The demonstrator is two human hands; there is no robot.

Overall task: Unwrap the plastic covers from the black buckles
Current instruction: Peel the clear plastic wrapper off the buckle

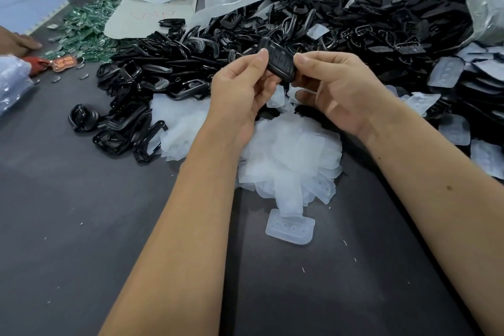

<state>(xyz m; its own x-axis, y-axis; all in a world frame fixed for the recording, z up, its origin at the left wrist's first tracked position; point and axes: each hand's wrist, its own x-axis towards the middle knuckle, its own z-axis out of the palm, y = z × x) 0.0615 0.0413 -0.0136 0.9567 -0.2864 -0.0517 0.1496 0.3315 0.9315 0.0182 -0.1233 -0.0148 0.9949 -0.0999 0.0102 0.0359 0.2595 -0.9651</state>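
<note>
A black buckle (pixel 281 64) is held up above the table between both hands. My left hand (pixel 242 90) pinches its left edge with thumb and fingers. My right hand (pixel 335 90) pinches its right edge, and a strip of clear plastic (pixel 308 91) hangs under that hand's fingers. Below the hands lies a heap of removed translucent plastic covers (pixel 289 155). One cover (pixel 290 229) lies alone nearer to me. A large pile of black buckles (pixel 191 63) spreads behind the hands.
A clear bag of black parts (pixel 409 16) lies open at the back right. Covered buckles (pixel 450 128) are stacked at the right. Green circuit boards (pixel 84 30) lie at the back left, where another person's hand (pixel 19 42) rests. The dark table (pixel 81 226) extends toward me.
</note>
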